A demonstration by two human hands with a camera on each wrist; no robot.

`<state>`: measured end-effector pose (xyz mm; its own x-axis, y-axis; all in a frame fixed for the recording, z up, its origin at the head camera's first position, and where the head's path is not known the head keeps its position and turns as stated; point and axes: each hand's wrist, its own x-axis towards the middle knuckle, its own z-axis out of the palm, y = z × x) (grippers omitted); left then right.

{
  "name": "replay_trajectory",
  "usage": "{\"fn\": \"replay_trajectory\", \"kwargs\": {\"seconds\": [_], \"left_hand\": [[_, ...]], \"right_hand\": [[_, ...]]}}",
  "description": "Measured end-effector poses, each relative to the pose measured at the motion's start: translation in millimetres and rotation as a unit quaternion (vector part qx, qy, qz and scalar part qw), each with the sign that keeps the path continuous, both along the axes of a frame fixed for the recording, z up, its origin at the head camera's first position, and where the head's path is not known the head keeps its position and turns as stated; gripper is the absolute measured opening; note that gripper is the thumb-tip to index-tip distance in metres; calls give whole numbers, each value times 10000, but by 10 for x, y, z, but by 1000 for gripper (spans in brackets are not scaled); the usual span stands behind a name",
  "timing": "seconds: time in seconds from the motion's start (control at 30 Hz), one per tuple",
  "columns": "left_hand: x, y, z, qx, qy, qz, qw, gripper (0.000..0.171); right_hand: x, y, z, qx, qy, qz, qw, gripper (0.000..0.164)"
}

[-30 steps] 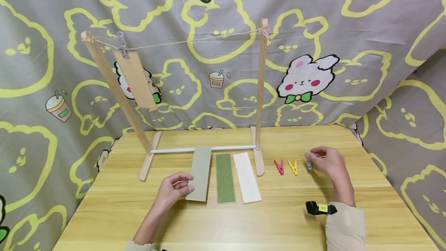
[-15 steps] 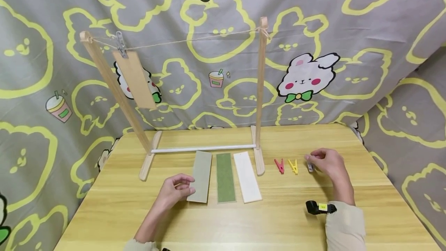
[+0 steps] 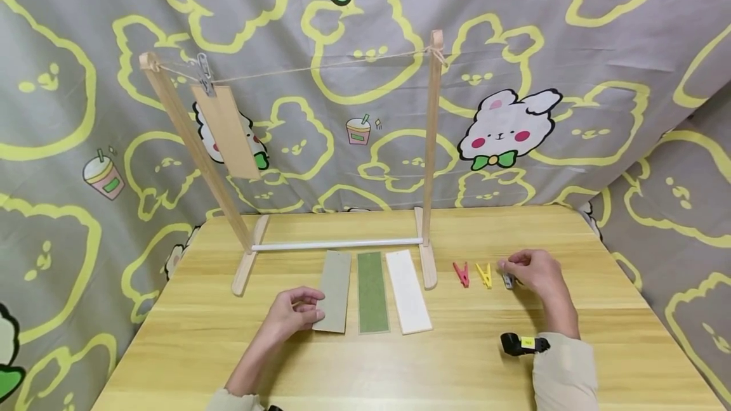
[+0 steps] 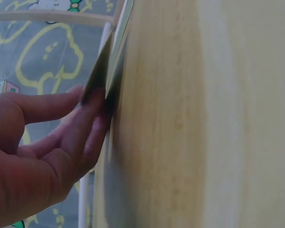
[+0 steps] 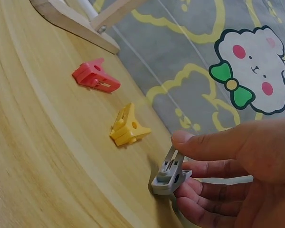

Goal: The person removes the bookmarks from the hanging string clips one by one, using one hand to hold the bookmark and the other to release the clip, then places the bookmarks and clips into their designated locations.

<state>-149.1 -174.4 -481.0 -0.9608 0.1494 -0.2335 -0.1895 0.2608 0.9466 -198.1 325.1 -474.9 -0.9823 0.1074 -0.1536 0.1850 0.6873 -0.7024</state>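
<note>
My left hand (image 3: 294,313) pinches the left edge of a grey-green card (image 3: 334,290), thumb on one face and fingers on the other. In the left wrist view that card (image 4: 99,69) slants up from the table at the held edge. To its right lie a green card (image 3: 373,293) and a white card (image 3: 408,290). At the right, my right hand (image 3: 538,269) pinches a grey clothespin (image 5: 170,176) by its handles, its nose end down at the tabletop. A red clothespin (image 5: 95,76) and a yellow clothespin (image 5: 128,126) lie beside it.
A wooden stand (image 3: 432,144) with a string (image 3: 320,67) between its posts is at the back of the table (image 3: 394,373). A tan card (image 3: 231,135) hangs from the string by a grey clothespin (image 3: 205,75). A patterned curtain (image 3: 354,176) hangs behind.
The grey-green card's far end has come down from over the white bar toward the table. My right hand has lowered slightly toward me with the grey clothespin.
</note>
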Motion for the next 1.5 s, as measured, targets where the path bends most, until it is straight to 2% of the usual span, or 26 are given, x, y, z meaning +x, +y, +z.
{"fn": "replay_trajectory", "kwargs": {"seconds": [0.2,0.37,0.67,1.0,1.27,1.5], "left_hand": [[46,3,40,-492,467,-454,9967,37],[57,0,80,-741,433,-596,9945,33],[80,-78,95,-190,248,-980,9947,39],[51,-123,106,-167,284,-1142,9929,39],[27,-144,149,-29,320,-1226,9919,41],[-45,-160,191,-121,613,-1211,9907,43]], "right_hand": [[7,-7,-21,35,-22,-60,10000,48],[4,-48,-29,86,-2,-82,9999,47],[-8,-99,-49,230,-14,-202,9995,45],[2,-94,-53,289,-65,-264,9992,46],[22,-46,21,223,-66,-302,9993,49],[89,-18,112,49,154,-160,9997,54]]}}
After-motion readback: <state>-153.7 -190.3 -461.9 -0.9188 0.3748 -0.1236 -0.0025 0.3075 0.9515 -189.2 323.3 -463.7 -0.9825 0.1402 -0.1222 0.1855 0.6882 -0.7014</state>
